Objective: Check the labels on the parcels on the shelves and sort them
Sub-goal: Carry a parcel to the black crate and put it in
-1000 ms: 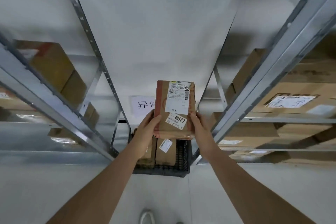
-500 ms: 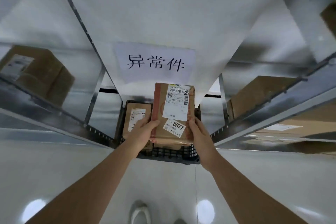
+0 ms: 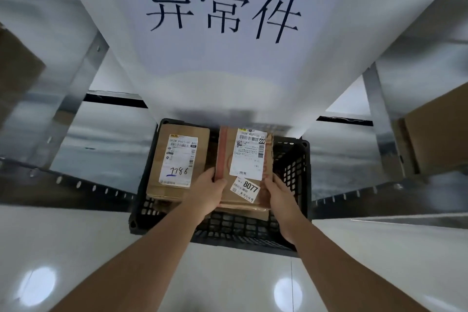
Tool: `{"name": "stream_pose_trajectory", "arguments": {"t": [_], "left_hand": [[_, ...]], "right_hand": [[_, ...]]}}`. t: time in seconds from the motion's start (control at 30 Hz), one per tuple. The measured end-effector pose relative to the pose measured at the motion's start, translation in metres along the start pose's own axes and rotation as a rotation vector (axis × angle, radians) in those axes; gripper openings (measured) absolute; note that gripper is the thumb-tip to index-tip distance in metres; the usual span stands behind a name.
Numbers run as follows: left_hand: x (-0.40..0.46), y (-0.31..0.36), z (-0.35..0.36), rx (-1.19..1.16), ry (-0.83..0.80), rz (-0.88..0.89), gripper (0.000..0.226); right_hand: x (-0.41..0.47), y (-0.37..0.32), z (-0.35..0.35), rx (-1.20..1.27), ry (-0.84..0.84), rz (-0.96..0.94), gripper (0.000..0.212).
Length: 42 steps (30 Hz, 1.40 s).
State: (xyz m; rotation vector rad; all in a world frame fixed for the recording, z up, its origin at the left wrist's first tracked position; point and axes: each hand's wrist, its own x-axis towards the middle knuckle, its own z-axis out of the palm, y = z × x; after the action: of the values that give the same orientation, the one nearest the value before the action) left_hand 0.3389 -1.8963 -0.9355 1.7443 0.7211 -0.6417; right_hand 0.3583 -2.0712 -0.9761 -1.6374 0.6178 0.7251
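Over a black crate (image 3: 295, 172), a brown parcel (image 3: 243, 159) is held in both hands.
From the head view, the parcel is gripped at its near corners: the left hand (image 3: 206, 191) is curled round its left edge, the right hand (image 3: 281, 196) round its right. A label reading 8077 (image 3: 245, 189) is seen between the grips. A second parcel (image 3: 178, 162), marked 7786, lies in the crate just beside.

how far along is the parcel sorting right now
Done: the parcel marked 7786 already lies in the black crate under the 异常件 sign. In hand: left hand and right hand hold the 8077 parcel over it. Left: boxes on the side shelves.
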Motion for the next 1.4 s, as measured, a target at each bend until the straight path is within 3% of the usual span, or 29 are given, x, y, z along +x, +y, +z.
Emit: {"name": "stream_pose_trajectory", "arguments": {"t": [0.2,0.57,0.7,0.83,0.93,1.2,1.3,1.37,1.4], "left_hand": [[0.028,-0.008,0.011,0.026,0.009,-0.047,0.015],[0.025,-0.001,0.028,0.005,-0.028,-0.052,0.023],[0.021,0.005,0.026,0.034,0.027,-0.034,0.025],[0.001,0.025,0.016,0.061,0.052,-0.023,0.039],[-0.026,0.050,0.000,0.111,0.065,0.008,0.056],[-0.140,0.124,-0.050,0.039,0.106,0.099,0.049],[-0.199,0.160,-0.072,-0.004,0.117,0.140,0.049],[-0.247,0.182,-0.092,-0.011,0.139,0.200,0.037],[-0.272,0.192,-0.103,-0.015,0.159,0.217,0.019]], "right_hand": [[0.028,0.011,0.001,0.006,0.000,0.066,0.040],[0.025,0.014,-0.012,-0.057,0.040,0.048,0.038],[0.020,0.007,-0.008,-0.076,0.007,0.043,0.039],[-0.004,-0.017,-0.005,-0.127,-0.003,0.011,0.043],[-0.030,-0.048,-0.005,-0.161,-0.033,-0.047,0.027],[-0.146,-0.136,-0.001,-0.212,-0.018,-0.127,0.054],[-0.215,-0.187,-0.002,-0.226,0.009,-0.195,0.052],[-0.264,-0.220,-0.004,-0.241,0.011,-0.239,0.051],[-0.292,-0.238,-0.005,-0.226,-0.002,-0.255,0.052]]}}
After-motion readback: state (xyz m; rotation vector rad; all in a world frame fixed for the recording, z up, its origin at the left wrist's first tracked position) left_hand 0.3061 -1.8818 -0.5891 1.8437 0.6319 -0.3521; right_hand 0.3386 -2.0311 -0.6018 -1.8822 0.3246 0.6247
